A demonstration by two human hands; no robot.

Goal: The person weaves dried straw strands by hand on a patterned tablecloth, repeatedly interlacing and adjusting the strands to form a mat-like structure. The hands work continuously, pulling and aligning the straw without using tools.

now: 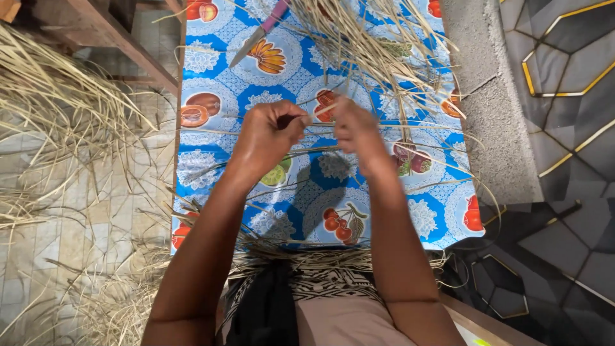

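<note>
Head view: above the counter's blue fruit-print oilcloth point(211, 90), left hand point(269, 138) and right hand point(352, 128) are each clenched on thin dry straw strands point(365, 51); seemingly mid-twist. Pink-handled knife point(259, 33) lies beyond them.

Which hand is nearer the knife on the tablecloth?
Left. The left hand sits just below the knife, slightly to its right; the right hand lies farther right, past the blade tip. Neither touches it.
</note>
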